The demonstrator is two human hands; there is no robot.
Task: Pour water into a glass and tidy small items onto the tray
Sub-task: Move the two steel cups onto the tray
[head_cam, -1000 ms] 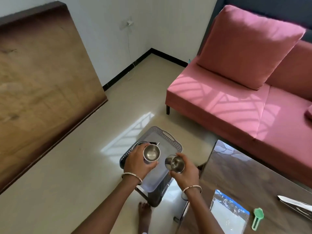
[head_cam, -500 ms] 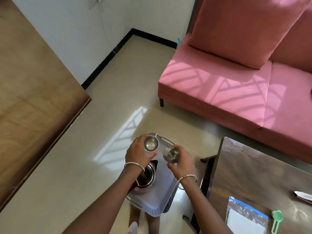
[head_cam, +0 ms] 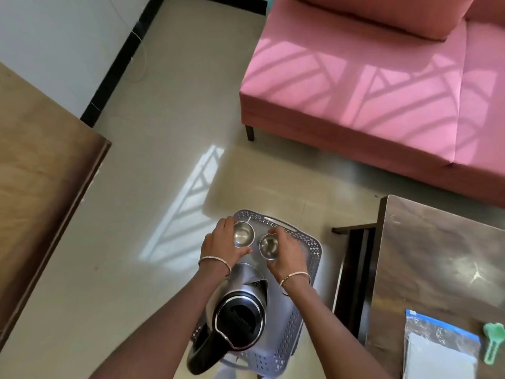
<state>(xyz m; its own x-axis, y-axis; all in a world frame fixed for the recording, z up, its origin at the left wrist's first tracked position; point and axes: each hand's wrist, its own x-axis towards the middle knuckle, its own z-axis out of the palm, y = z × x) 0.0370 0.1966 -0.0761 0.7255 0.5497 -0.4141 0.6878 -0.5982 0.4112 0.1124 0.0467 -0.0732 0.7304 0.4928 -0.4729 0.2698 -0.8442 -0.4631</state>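
A grey perforated tray (head_cam: 311,251) lies below me, low over the floor. My left hand (head_cam: 220,243) grips a small steel cup (head_cam: 243,234) at the tray's far left. Beside it, my right hand (head_cam: 287,253) grips a second steel cup (head_cam: 269,246). Both cups are upright, empty and low over the tray's far end; I cannot tell whether they touch it. A steel kettle (head_cam: 240,310) with a black lid and handle stands on the tray's near half, between my forearms.
A dark wooden table (head_cam: 437,258) at the right carries a plastic bag (head_cam: 440,348) and a green clip (head_cam: 493,341). A pink sofa (head_cam: 369,105) stands beyond it. A wooden board (head_cam: 41,173) fills the left. Tiled floor lies between.
The view has tilted down and closer, so the kettle now shows fully. Both hands have carried the cups lower, towards the tray's far end.
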